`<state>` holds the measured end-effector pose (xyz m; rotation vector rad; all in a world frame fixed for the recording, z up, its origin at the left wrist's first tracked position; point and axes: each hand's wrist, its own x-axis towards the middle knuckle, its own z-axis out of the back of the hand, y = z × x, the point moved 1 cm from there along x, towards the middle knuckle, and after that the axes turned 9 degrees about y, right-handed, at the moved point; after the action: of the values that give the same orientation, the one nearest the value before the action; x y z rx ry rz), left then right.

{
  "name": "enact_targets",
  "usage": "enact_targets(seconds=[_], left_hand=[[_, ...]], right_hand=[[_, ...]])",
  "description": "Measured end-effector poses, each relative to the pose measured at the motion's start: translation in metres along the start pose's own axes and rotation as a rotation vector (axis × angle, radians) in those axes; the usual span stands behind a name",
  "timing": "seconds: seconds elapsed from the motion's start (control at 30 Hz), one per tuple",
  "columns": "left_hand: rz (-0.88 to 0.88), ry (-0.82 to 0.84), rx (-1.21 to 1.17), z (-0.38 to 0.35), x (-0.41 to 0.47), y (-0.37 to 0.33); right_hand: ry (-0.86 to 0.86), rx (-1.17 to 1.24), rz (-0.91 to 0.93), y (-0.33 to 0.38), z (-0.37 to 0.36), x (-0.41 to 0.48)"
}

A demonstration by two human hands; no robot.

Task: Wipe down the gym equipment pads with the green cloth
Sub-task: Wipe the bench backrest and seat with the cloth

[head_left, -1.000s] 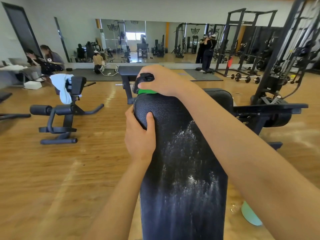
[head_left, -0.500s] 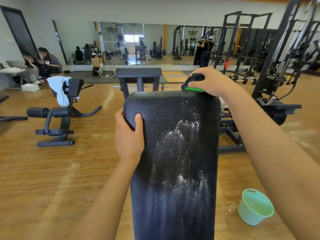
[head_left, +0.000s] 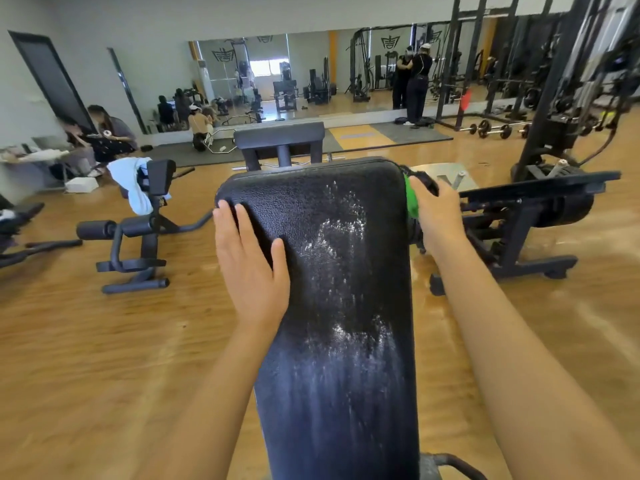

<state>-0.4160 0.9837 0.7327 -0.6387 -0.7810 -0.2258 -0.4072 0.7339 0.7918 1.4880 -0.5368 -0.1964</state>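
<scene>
The long black bench pad [head_left: 332, 341] runs away from the person, with pale wet smears down its middle. The left hand [head_left: 251, 268] lies flat on the pad's left edge near the far corner - fingers straight, thumb on top, holding nothing. The right hand [head_left: 438, 220] is at the pad's right edge just below the far right corner, curled round the green cloth [head_left: 412, 199] and pressing it against the pad's side - the two hands sit well apart, one on each edge
</scene>
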Motion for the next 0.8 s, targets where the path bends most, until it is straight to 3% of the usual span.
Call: enact_targets(seconds=[0.13,0.27,0.5,0.8], left_hand=[[-0.119,0.033,0.053,-0.007,-0.035,-0.013],[-0.067,0.026,0.085,-0.012,-0.075,0.001],[-0.088,0.189,0.249,-0.037,-0.114,0.02],[-0.057,0.114,0.413,-0.052,-0.117,0.029]], right_hand=[[-0.017,0.031,-0.047,-0.028,0.003,-0.021],[0.029,0.046,-0.088,-0.066,0.012,-0.041],[0.041,0.098,-0.198,-0.15,0.023,-0.09],[0.021,0.092,-0.345,-0.213,0.039,-0.142]])
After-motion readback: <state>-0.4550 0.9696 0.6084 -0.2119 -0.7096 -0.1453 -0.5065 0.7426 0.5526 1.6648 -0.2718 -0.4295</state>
